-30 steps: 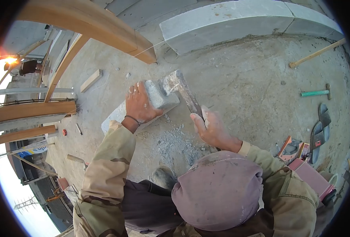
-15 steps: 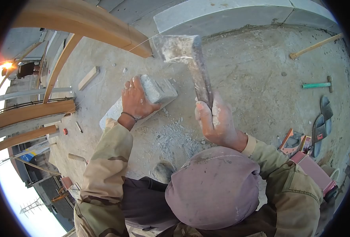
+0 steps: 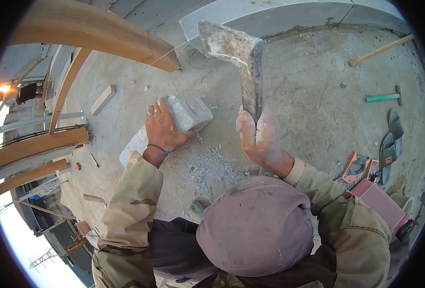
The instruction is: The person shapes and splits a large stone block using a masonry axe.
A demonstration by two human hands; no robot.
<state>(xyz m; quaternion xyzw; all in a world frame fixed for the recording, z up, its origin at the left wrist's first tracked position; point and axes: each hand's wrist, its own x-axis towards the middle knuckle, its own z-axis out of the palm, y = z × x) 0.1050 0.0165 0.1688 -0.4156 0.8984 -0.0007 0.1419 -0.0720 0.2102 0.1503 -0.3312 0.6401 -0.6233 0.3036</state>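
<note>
Head view: left hand [image 3: 163, 128] presses block [image 3: 186, 113].

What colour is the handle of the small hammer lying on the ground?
The hammer handle is turquoise green; the head view shows it.

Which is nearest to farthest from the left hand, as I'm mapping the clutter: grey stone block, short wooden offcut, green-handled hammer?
1. Grey stone block, touching, under the left hand.
2. Short wooden offcut, on the floor to its left.
3. Green-handled hammer, far right, past the dusty hatchet in the right hand.
</note>
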